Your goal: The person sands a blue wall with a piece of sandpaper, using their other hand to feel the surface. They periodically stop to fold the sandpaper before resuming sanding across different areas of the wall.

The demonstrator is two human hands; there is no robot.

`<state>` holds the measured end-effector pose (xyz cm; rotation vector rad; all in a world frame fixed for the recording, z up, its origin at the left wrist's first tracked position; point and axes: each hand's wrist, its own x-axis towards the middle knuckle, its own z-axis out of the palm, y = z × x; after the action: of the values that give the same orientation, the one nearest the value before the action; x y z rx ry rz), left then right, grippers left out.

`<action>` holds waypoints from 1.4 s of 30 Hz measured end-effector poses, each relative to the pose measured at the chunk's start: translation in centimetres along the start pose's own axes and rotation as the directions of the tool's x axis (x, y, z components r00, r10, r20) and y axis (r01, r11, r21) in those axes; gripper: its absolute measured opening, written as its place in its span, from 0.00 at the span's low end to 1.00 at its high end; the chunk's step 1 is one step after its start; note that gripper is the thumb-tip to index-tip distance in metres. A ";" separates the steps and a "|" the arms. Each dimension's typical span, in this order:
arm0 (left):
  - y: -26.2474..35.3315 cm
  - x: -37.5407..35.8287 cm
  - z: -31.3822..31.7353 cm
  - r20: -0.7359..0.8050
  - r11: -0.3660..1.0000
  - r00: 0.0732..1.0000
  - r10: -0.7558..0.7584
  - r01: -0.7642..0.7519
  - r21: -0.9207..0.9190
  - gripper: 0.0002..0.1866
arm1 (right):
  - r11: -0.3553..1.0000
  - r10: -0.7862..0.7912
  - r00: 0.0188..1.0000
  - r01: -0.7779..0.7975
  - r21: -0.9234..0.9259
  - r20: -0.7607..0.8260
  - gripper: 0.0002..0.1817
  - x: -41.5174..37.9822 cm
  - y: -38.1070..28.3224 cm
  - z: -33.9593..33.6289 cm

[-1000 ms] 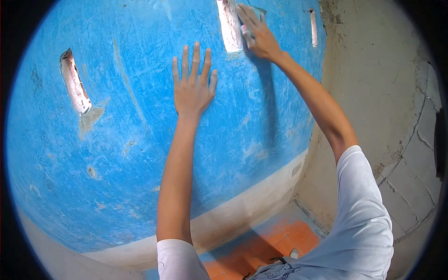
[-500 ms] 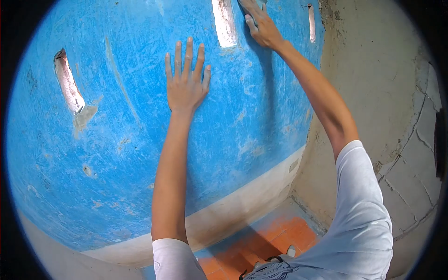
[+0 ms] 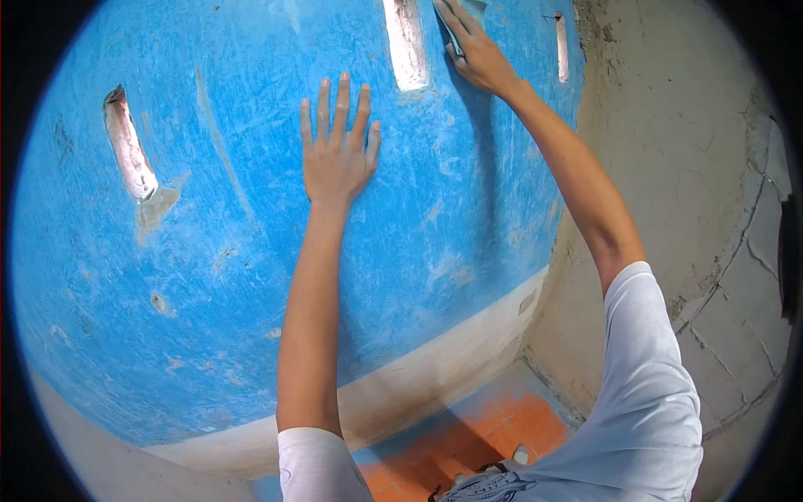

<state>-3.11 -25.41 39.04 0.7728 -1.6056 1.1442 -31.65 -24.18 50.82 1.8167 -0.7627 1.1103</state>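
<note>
My left hand [image 3: 339, 155] lies flat on the blue wall [image 3: 401, 251], fingers spread and pointing up. There is nothing in it. Higher and to the right, my right hand [image 3: 475, 50] presses a thin blue-grey sheet of sandpaper [image 3: 476, 10] against the wall. Its fingers are stretched over the sheet, with the thumb below; the upper part of the sheet runs to the top edge of the view. Just left of that hand is a narrow upright slot [image 3: 406, 50] in the wall. The blue paint is scuffed, with pale scratches and patches.
Another slot [image 3: 130, 146] is at the left, with a grey patch [image 3: 157, 207] below it; a third slot [image 3: 562, 50] is near the corner. A bare grey wall [image 3: 661, 151] adjoins on the right. Blue dust lies on the orange tiled floor [image 3: 502, 422].
My right hand has shifted slightly right and down, and more of the sandpaper shows. The left hand stays at its place on the wall. The view has tilted up a little.
</note>
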 end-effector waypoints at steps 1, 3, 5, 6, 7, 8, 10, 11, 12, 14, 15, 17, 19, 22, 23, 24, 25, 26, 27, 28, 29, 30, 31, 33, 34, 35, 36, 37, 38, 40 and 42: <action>0.0 -0.1 0.1 -0.006 1.000 1.000 0.001 -0.001 -0.003 0.29 | 1.000 -0.004 0.999 0.005 0.005 -0.035 0.44 0.0 0.1 0.7; 0.0 0.0 0.2 -0.021 1.000 1.000 0.004 -0.005 -0.010 0.29 | 1.000 -0.028 1.000 0.028 0.012 -0.013 0.42 0.3 0.6 0.8; -0.1 0.1 0.2 -0.010 1.000 1.000 0.007 -0.007 0.008 0.30 | 0.998 -0.056 0.993 0.055 0.016 0.101 0.40 0.2 1.1 -0.4; 0.0 0.0 0.1 -0.002 1.000 1.000 0.008 -0.008 0.013 0.30 | 0.998 -0.067 0.995 0.067 -0.002 0.070 0.40 -0.3 1.8 -0.3; 0.0 -0.1 0.2 -0.006 1.000 1.000 0.011 -0.011 0.009 0.30 | 0.996 -0.081 0.996 0.082 -0.022 0.038 0.39 -0.4 2.5 0.0; 0.0 -0.1 0.3 -0.012 1.000 1.000 0.011 -0.011 0.007 0.30 | 0.994 -0.100 0.995 0.101 -0.043 0.005 0.39 -0.4 3.2 0.2; -0.1 0.2 0.4 -0.023 1.000 1.000 0.008 -0.008 0.008 0.30 | 0.990 -0.140 0.987 0.139 0.013 0.077 0.38 -0.2 1.3 -0.1; -0.2 0.2 0.4 -0.020 1.000 1.000 0.008 -0.008 0.009 0.30 | 0.987 -0.156 0.981 0.152 0.045 0.113 0.38 -0.2 0.4 -0.3; 0.0 0.0 0.3 -0.012 1.000 1.000 0.011 -0.011 0.006 0.29 | 0.982 -0.172 0.979 0.160 0.105 0.114 0.38 0.0 1.1 -0.6; 0.0 -0.1 0.2 -0.004 1.000 1.000 0.011 -0.011 0.010 0.29 | 0.995 -0.091 0.995 0.093 0.048 -0.025 0.38 -0.7 1.3 0.4; 0.0 0.0 0.2 -0.002 1.000 1.000 0.011 -0.011 0.016 0.29 | 0.998 -0.057 0.993 0.059 0.024 -0.099 0.38 -0.7 1.1 1.0; 0.0 0.0 0.2 -0.006 1.000 1.000 0.013 -0.013 0.005 0.29 | 0.997 -0.078 0.997 0.077 -0.028 -0.017 0.39 -0.3 1.5 1.3; 0.0 -0.2 0.1 -0.002 1.000 1.000 0.015 -0.014 0.004 0.29 | 0.999 -0.048 0.999 0.048 -0.005 0.011 0.39 -0.7 2.2 0.6; 0.2 -0.1 0.1 -0.011 1.000 1.000 0.018 -0.018 -0.003 0.29 | 0.999 -0.023 1.000 0.023 -0.038 -0.013 0.40 -1.0 0.1 0.0; 0.3 -0.2 0.2 -0.023 1.000 1.000 0.021 -0.021 -0.007 0.29 | 0.999 -0.027 0.999 0.028 -0.046 0.018 0.40 -0.4 -0.7 0.1; 0.0 0.0 0.3 -0.034 1.000 0.999 0.024 -0.024 -0.010 0.29 | 0.998 -0.008 1.000 0.009 -0.070 0.007 0.41 0.3 0.2 0.2; -0.1 -0.1 0.2 -0.024 1.000 0.999 0.028 -0.029 -0.005 0.29 | 0.995 0.026 1.000 -0.025 -0.092 0.010 0.41 -0.2 1.6 0.0; -0.1 -0.2 0.1 -0.015 1.000 0.999 0.031 -0.031 -0.004 0.29 | 0.991 0.060 0.998 -0.058 -0.119 0.015 0.42 -0.9 2.7 0.1; 0.0 0.0 0.1 -0.016 1.000 1.000 0.025 -0.025 -0.001 0.30 | 0.981 0.074 0.997 -0.069 -0.179 0.019 0.42 -0.7 2.5 0.2; 0.0 0.0 0.1 -0.017 1.000 1.000 0.024 -0.024 -0.003 0.30 | 0.968 0.090 0.996 -0.082 -0.238 0.023 0.42 -0.6 1.4 0.4; 0.0 0.0 0.1 -0.018 1.000 0.999 0.026 -0.026 -0.005 0.30 | 0.950 0.108 0.994 -0.097 -0.296 0.023 0.42 -0.7 0.2 0.7; 0.0 0.0 0.1 -0.019 1.000 0.999 0.026 -0.026 -0.006 0.30 | 0.989 0.087 0.993 -0.077 -0.126 0.080 0.40 -0.3 -1.9 0.0; -0.1 0.1 0.1 -0.016 1.000 1.000 0.023 -0.023 -0.001 0.30 | 0.986 0.125 0.992 -0.124 -0.108 -0.006 0.39 -0.3 -1.3 0.4; 0.0 0.1 0.1 -0.009 1.000 1.000 0.023 -0.023 0.003 0.30 | 0.973 0.208 0.962 -0.222 -0.063 -0.176 0.38 -0.5 -0.3 1.2; 0.0 0.2 0.1 -0.006 1.000 1.000 0.018 -0.018 0.003 0.30 | 0.937 0.283 0.932 -0.319 -0.141 -0.225 0.37 0.0 -0.5 1.9; 0.1 0.0 0.1 0.002 1.000 1.000 0.017 -0.017 0.002 0.30 | 0.965 0.206 0.963 -0.229 -0.124 -0.176 0.37 0.0 -0.8 2.5; 0.0 0.1 0.1 0.009 1.000 1.000 0.018 -0.018 0.001 0.30 | 0.985 0.124 0.984 -0.138 -0.104 -0.130 0.38 0.1 -1.4 2.6; 0.0 0.2 0.2 -0.001 1.000 1.000 0.021 -0.021 0.002 0.30 | 0.996 0.039 0.996 -0.046 -0.081 -0.086 0.38 0.3 -1.8 2.3; -0.1 0.2 0.2 -0.006 1.000 1.000 0.022 -0.022 0.002 0.30 | 0.999 0.052 0.994 -0.052 -0.003 -0.099 0.39 0.5 -2.1 1.9; 0.1 -0.1 0.1 0.000 1.000 1.000 0.023 -0.023 0.003 0.30 | 0.980 0.119 0.982 -0.141 -0.142 -0.148 0.39 0.0 -2.2 2.0; 0.0 0.0 0.1 0.006 1.000 1.000 0.020 -0.020 0.015 0.30 | 0.979 0.108 0.984 -0.130 -0.155 -0.142 0.39 0.5 -2.9 2.0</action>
<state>-3.20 -25.47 39.06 0.7725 -1.6144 1.1709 -28.27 -24.71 49.79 1.5605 -0.8661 1.1968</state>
